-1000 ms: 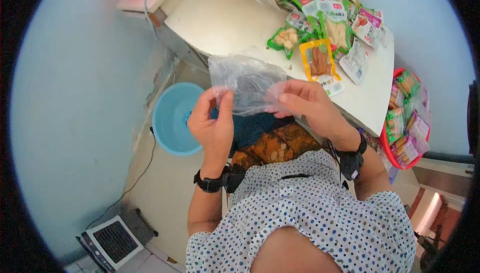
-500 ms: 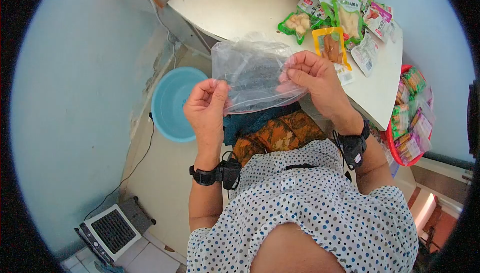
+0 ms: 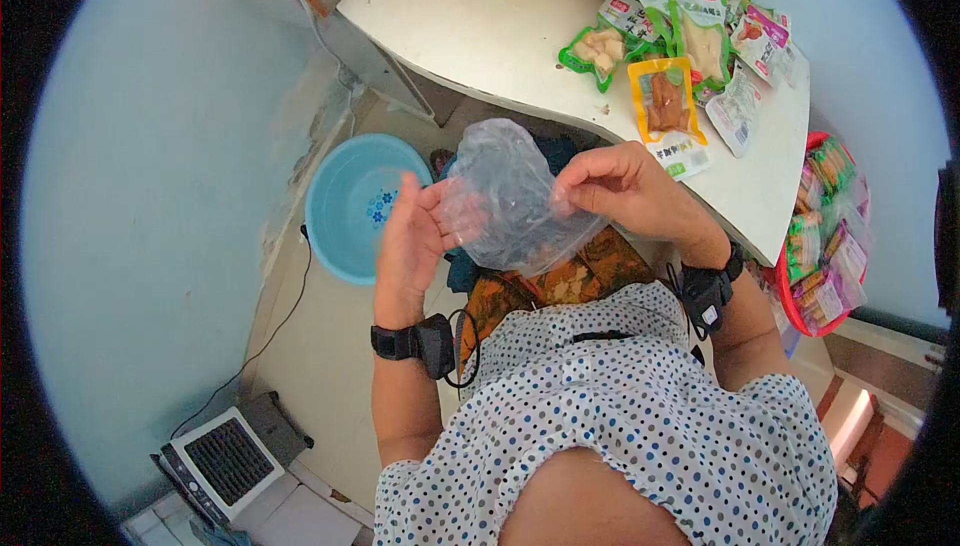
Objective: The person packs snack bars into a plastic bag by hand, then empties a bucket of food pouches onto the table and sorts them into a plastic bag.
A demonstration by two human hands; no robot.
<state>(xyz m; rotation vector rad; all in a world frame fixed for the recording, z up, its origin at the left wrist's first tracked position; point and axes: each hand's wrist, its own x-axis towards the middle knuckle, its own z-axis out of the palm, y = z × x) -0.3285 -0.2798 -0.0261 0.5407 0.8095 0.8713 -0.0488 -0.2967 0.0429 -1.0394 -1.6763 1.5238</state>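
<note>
A clear plastic bag point(image 3: 505, 191) hangs over my lap, crumpled and partly puffed out. My right hand point(image 3: 625, 191) pinches its right edge between thumb and fingers. On the other side my left hand point(image 3: 415, 231) is open, thumb raised and fingers spread, with the fingertips overlapping the bag's left side. The bag's see-through film shows dark cloth behind it. Past my right hand, a yellow-edged snack packet point(image 3: 665, 101) lies near the edge of the white table point(image 3: 470, 21).
More snack packets point(image 3: 695, 36) are heaped at the table's far right. A red basket point(image 3: 783, 281) of wrapped snacks stands at the right. On the floor at left are a blue basin point(image 3: 335, 231) and a black-and-white appliance point(image 3: 225, 461) with a cable.
My left hand has let go of the bag's left edge and opened its fingers. The bag, stretched flat before, is now bunched and rounder. My right hand keeps its pinch, slightly lower.
</note>
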